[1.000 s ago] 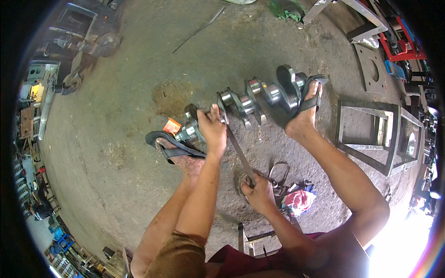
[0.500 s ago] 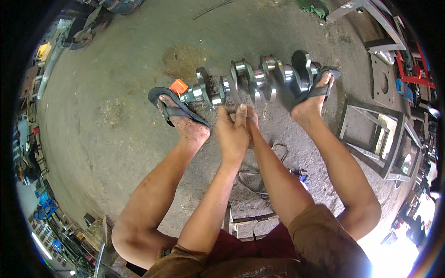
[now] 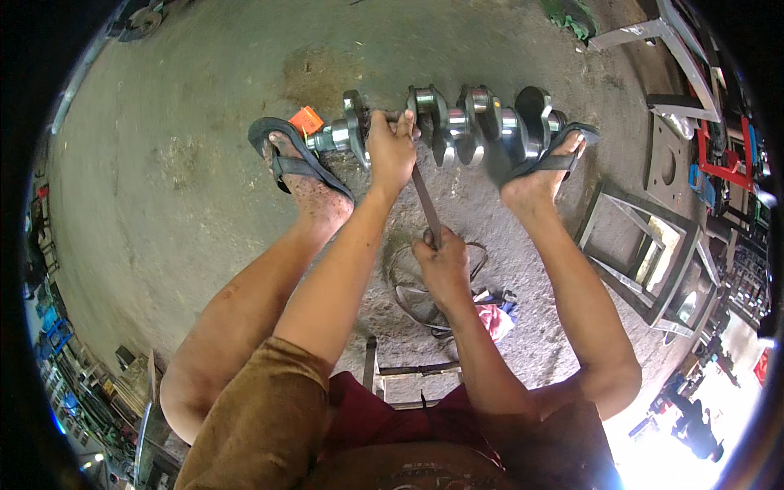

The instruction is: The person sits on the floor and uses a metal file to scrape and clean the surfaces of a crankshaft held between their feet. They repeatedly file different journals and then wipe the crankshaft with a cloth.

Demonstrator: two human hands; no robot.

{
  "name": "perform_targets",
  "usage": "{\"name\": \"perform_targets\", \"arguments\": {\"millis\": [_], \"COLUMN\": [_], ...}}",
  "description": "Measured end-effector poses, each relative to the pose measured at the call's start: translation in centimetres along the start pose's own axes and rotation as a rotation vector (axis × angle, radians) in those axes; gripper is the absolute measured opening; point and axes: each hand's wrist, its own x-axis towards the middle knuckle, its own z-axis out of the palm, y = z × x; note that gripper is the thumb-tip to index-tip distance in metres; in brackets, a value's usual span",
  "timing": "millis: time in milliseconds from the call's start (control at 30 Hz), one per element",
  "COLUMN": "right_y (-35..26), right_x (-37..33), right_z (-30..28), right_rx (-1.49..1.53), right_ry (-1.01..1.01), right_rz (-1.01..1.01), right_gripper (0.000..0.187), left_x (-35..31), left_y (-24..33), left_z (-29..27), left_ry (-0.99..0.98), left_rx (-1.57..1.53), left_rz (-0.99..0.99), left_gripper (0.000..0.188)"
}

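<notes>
A steel crankshaft [image 3: 457,122] with shiny journals lies crosswise on the floor between my sandalled feet. From one of its journals, left of the middle, a long dark flat strip [image 3: 426,200] runs back toward me; it looks like an abrasive strip. My right hand [image 3: 445,263] is closed around the near end of the strip, well behind the crankshaft. My left hand [image 3: 392,151] is up at the crankshaft, its fingers pinched at the strip's other end, which they mostly hide. That hand also covers part of the journal and the webs beside it.
An orange tag [image 3: 306,120] sits by the crankshaft's left end, next to my left sandal [image 3: 298,166]. A looped dark strap [image 3: 400,287] and a pinkish cloth [image 3: 495,321] lie behind my right hand. At the right stands a metal frame stand [image 3: 641,253].
My hands, close together before, have drawn apart: the left has moved forward onto the crankshaft and the right has come back toward me, pulling out a length of strip.
</notes>
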Motion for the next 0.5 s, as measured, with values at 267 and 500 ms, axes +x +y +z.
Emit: {"name": "perform_targets", "arguments": {"millis": [267,500], "right_y": [0.7,3.3], "right_x": [4.6,11.3], "right_z": [2.0,6.8], "right_rx": [-0.133,0.641], "right_ry": [-0.127,-0.122], "right_rz": [0.074,0.082], "right_gripper": [0.023,0.030], "left_x": [4.4,-9.0], "left_y": [10.2,12.1], "left_z": [-0.5,-2.2], "left_ry": [-0.089,-0.066], "left_rx": [0.128,0.044], "left_rz": [0.048,0.033], "left_gripper": [0.031,0.021]}}
